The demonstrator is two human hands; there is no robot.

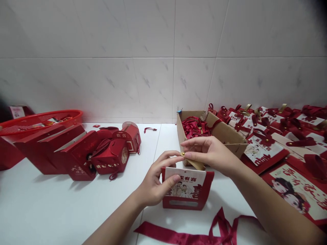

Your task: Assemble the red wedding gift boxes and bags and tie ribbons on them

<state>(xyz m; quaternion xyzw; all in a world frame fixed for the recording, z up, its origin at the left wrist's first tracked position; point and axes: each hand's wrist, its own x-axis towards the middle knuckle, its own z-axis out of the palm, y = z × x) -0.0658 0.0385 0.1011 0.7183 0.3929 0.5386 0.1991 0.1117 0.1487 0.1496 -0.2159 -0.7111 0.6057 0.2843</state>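
Location: gift box (187,199) upright on table (51,204).
Left hand (153,185): grip clamped on box top.
Right hand (212,153): grip pinching gold strap (195,164).
Advice: probably hold box steady, keep strap straight.

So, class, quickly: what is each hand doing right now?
Left hand: closed on the red gift box.
Right hand: pinching the gold strap.

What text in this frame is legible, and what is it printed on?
"有喜": white card on the red box in the left hand; start covered.
Gold characters on the folded boxes: blurred.
Red characters on the flat cards: blurred.
Gold strap in the right hand: no text.
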